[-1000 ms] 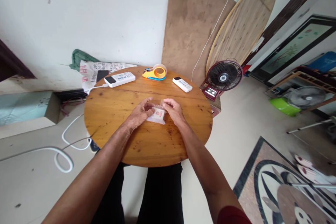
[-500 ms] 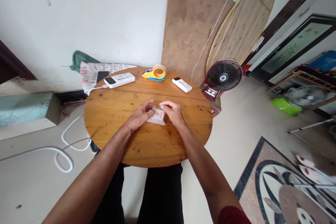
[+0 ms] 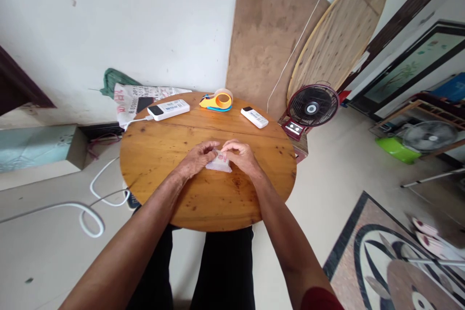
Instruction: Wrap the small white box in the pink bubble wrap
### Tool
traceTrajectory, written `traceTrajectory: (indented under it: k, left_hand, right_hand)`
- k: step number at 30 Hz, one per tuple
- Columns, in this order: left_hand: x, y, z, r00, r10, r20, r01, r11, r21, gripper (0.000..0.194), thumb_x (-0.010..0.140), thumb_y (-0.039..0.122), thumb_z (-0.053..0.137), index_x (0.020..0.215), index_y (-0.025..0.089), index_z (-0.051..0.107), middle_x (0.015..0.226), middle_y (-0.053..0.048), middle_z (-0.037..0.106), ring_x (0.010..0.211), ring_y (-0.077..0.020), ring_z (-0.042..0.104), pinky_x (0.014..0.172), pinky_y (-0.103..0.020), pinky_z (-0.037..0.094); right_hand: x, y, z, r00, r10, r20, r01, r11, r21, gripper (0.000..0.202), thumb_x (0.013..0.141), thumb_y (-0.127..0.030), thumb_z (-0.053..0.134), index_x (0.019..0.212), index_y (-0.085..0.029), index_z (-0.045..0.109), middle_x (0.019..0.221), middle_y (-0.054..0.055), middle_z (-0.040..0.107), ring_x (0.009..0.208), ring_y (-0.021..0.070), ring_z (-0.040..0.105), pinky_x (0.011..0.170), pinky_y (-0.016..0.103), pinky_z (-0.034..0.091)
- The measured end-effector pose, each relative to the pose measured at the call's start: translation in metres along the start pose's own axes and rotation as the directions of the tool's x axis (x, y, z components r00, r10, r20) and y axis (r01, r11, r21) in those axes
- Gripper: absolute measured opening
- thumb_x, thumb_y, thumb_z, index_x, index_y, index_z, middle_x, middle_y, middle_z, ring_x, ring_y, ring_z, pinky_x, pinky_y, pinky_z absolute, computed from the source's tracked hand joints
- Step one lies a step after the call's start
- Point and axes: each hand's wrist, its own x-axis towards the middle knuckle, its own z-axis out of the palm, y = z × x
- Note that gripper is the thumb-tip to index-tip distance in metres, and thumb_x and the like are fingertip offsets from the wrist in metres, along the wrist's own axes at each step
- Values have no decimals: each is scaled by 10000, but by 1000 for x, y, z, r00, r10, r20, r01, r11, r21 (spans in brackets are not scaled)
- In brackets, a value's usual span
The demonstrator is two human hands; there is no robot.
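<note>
A small packet in clear plastic wrap (image 3: 219, 166), with red print on its pale top, lies on the round wooden table (image 3: 214, 208). From its left side my left hand (image 3: 198, 159) grips it, thumb on the top and the other fingers curled behind. My right hand (image 3: 242, 157) is at the packet's far right corner, with thumb and forefinger pinched together on the wrap. The right fingers cover part of the print. How much wrap lies between them is too small to make out.
Toward the table's back are a white power bank (image 3: 169, 110) with a cable, an orange and blue tape dispenser (image 3: 218, 101) and a smaller white device (image 3: 254, 117). A dark red fan (image 3: 312, 106) stands beyond the right edge. White cable (image 3: 90, 218) loops across the floor.
My right hand has moved slightly left and in over the packet, closer to my left hand. The whole view has shifted a little. The packet is still on the table.
</note>
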Motion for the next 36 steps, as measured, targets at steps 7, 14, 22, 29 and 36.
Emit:
traceTrajectory:
  k: [7,14,22,29,36]
  left_hand:
    - [-3,6,1,1000,5,18,-6,998,60,450,670,424,692,1039,166,686,805,-14,681,627,-136,549,583,-257,396]
    - [-6,14,1,998,-30,47,25,993,112,471,672,421,654,1052,143,673,735,11,642,609,-118,500,595,-246,376]
    - [-6,13,0,999,-37,37,31,989,146,418,684,415,651,1002,148,695,692,19,622,589,-112,479,580,-244,362]
    - [-1,3,-2,992,-11,129,1,997,83,513,649,438,769,1070,163,668,914,-29,694,803,-170,602,735,-278,440]
    - [-2,3,-1,991,-12,137,0,997,81,568,631,471,788,1080,149,657,912,-37,681,757,-160,593,703,-281,440]
  right_hand:
    - [-2,-3,-2,998,-25,64,26,1000,-13,80,725,-231,632,701,-190,696,984,43,612,944,174,598,917,317,423]
    - [-3,-1,-6,992,-38,120,41,999,-20,117,762,-245,645,695,-177,711,997,40,599,958,164,594,920,305,412]
    - [-3,-1,-6,992,-31,120,30,1000,5,152,771,-247,623,672,-182,719,955,34,594,922,160,596,870,300,424]
    - [-2,-2,-5,996,-5,93,6,1000,-3,250,818,-317,566,649,-184,694,989,46,622,977,185,585,919,320,406]
    - [0,3,-5,998,23,57,-28,996,87,254,837,-332,545,717,-207,732,1084,43,649,1096,204,575,1001,338,376]
